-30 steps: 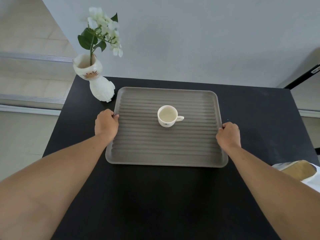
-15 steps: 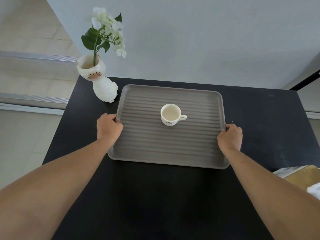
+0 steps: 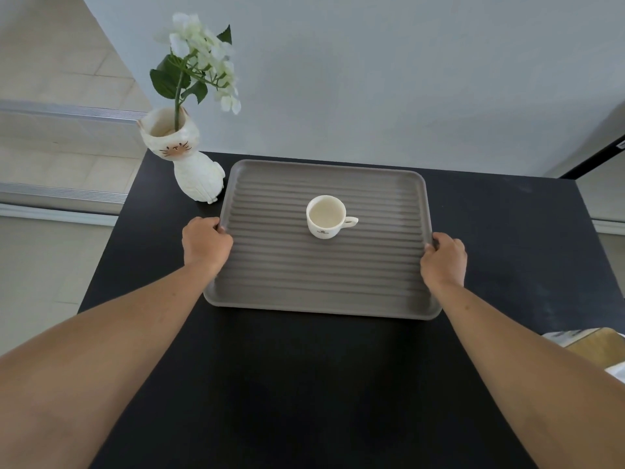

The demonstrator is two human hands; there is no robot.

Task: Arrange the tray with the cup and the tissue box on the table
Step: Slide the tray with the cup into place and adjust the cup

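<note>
A black matte bench [image 3: 304,384] fills the lower view, its far edge meeting a plain pale grey wall [image 3: 389,79]. To the left lies a beige tiled floor [image 3: 44,265] crossed by metal door tracks. A grey ribbed tray [image 3: 324,292] lies flat on the far half of the bench, its long sides running left to right. A white cup [image 3: 326,221] stands upright near the tray's centre, handle pointing right. The left hand [image 3: 205,243] curls its grip over the tray's left rim, and the right hand [image 3: 443,260] closes its grip on the right rim; both bare forearms reach in from the near corners. Just beside the tray's far left corner stands a white cat-faced vase [image 3: 189,164] holding a stem of white flowers [image 3: 203,59] and green leaves. At the right edge, a tan and white box [image 3: 595,346] is partly cut off by the frame.
</note>
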